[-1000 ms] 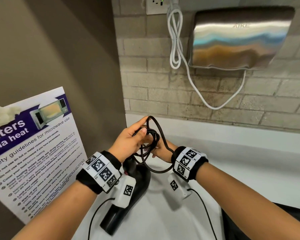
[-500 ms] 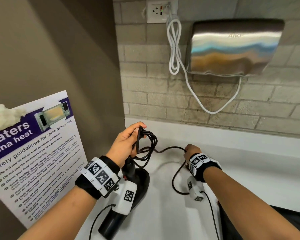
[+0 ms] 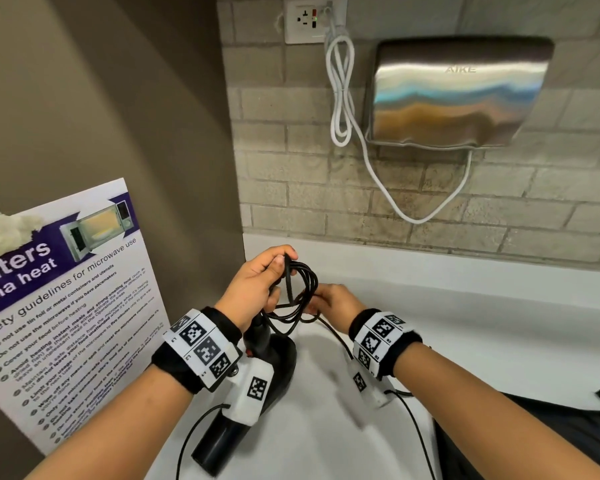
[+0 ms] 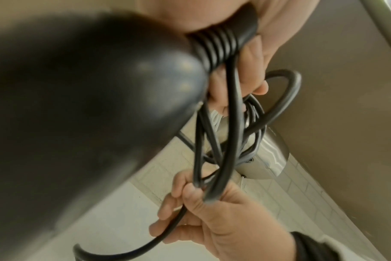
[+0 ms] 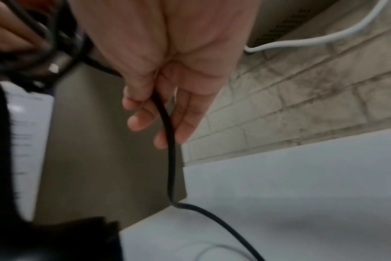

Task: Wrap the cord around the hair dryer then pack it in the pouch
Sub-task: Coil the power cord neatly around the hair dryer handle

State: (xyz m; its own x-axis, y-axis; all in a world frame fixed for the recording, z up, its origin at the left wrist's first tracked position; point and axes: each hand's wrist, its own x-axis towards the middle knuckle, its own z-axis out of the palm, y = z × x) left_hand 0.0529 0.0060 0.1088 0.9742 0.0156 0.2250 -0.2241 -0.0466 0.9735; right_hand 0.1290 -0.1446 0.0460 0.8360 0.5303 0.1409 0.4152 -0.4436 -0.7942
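Loops of cord (image 3: 300,292) hang bunched in our left hand (image 3: 257,289) above the hair dryer (image 3: 257,386) on the worktop (image 3: 465,341); our right hand (image 3: 333,303), fingers (image 5: 143,113) pinching the loose length, should feed each turn snug and untwisted.

- Black hair dryer (image 3: 243,420), black cord (image 3: 300,292).
- White desk (image 3: 482,327).
- Grey-beige brick wall (image 3: 291,161).
- Brushed-silver hand dryer (image 3: 458,95) at one o'clock, its cable (image 3: 340,91) white.
- Purple-and-white poster (image 3: 66,306) at nine o'clock.
- Black-and-white checker-pattern wristbands (image 3: 201,348).
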